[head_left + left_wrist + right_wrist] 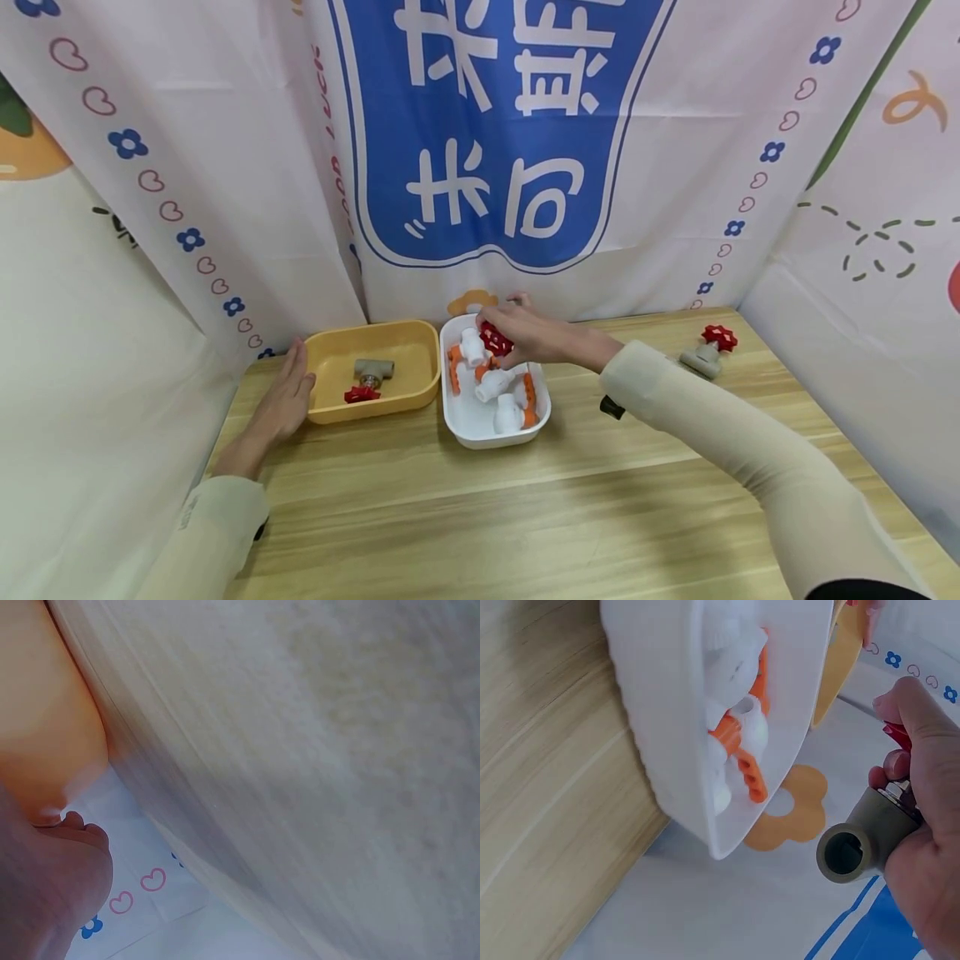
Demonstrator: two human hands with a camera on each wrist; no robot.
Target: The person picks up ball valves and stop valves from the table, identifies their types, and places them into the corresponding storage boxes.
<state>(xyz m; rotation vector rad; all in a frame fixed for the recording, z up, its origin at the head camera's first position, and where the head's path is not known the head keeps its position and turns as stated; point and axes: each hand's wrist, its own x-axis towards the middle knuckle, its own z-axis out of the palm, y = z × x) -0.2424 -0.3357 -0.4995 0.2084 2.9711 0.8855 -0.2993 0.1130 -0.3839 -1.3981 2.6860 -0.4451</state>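
Note:
My right hand [528, 333] grips a grey valve with a red handwheel [495, 340] over the white tray [459, 417]. In the right wrist view the grey pipe opening of this gate valve [874, 832] sticks out from between my fingers. White ball valves [493, 385] with orange handles lie in the white tray. Along the left side of the yellow tray [405, 405], my left hand [281, 396] rests with its fingers fairly straight. Inside that tray lies another grey valve [371, 375] with a red handwheel. The left wrist view shows only part of my left hand [64, 881].
A third grey valve [705, 357] with a red handwheel sits at the right on the wooden table [465, 517]. A printed cloth [675, 167] hangs right behind the trays, and more cloth borders both sides of the table.

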